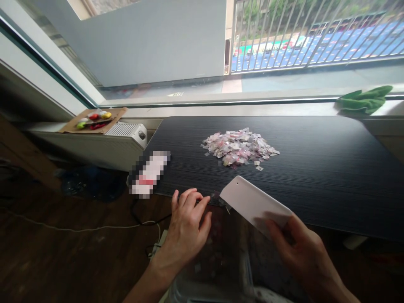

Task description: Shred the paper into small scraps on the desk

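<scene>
My right hand (303,248) grips one end of a flat white board (252,202) with a small hole near its far corner. The board slants over the near edge of the dark table (315,168). At that same edge, my left hand (191,214) has its fingers apart and holds nothing. A few small clear and pale scraps (222,200) lie between its fingertips and the board's far end. Farther back on the table is a heap of small paper and plastic pieces (238,145). Below both hands is a see-through bin (202,286), with its inside dim.
A pixelated item (150,174) lies at the table's left edge. Beside it stands a radiator (126,132), with cardboard (71,122) and colourful items on top. A green cloth (362,100) rests on the windowsill. A white cable (94,229) crosses the floor.
</scene>
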Tool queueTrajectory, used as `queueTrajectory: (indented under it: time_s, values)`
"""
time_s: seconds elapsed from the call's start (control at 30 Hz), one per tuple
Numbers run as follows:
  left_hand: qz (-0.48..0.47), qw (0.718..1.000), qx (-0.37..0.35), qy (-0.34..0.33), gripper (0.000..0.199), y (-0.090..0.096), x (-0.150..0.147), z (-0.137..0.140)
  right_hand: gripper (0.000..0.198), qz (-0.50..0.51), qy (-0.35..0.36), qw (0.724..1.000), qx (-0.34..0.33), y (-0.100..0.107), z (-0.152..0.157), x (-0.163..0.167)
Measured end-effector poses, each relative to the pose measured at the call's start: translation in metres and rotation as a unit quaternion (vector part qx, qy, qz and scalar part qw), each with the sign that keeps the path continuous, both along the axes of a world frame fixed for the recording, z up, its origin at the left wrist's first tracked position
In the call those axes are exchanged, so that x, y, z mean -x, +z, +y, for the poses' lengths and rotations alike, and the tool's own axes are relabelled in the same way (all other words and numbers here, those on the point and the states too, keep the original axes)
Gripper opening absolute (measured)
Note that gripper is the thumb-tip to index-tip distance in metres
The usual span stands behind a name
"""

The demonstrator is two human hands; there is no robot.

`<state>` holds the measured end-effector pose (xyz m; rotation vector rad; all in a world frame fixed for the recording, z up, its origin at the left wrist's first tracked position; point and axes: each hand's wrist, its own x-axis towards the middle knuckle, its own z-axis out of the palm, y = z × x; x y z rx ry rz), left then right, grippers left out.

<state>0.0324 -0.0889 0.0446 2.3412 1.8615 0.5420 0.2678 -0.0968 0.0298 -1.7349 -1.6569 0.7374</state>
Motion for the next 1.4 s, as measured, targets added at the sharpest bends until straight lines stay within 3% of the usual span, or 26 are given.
queueTrajectory:
  time_s: [0.27,0.43,0.67,0.93,1.13,1.4]
  values:
    - [-0.003,1.0,0.01,0.004,0.028,0.0,-0.001,-0.003,0.021,0.022,0.028,0.999,-0.014,-0.002,-0.01,-0.004]
    - [0.003,1.0,0.008,0.004,0.029,-0.001,-0.003,0.002,0.02,0.008,0.004,0.999,-0.031,0.0,0.004,-0.007]
    - [0.006,1.0,0.012,-0.004,0.03,-0.003,-0.008,0.011,0.019,0.008,0.047,0.999,-0.019,-0.002,0.021,-0.004]
    - [-0.003,1.0,0.017,-0.015,0.026,0.003,-0.007,-0.008,0.021,0.021,0.086,0.996,-0.021,0.002,0.008,-0.009]
    - [0.0,1.0,0.015,0.011,0.027,0.005,0.001,-0.01,0.017,0.003,0.068,0.995,-0.066,0.0,0.03,-0.007]
    - [-0.002,0.999,0.006,0.035,0.024,-0.003,0.012,-0.006,0.019,-0.008,0.141,0.989,-0.04,0.006,0.024,-0.004]
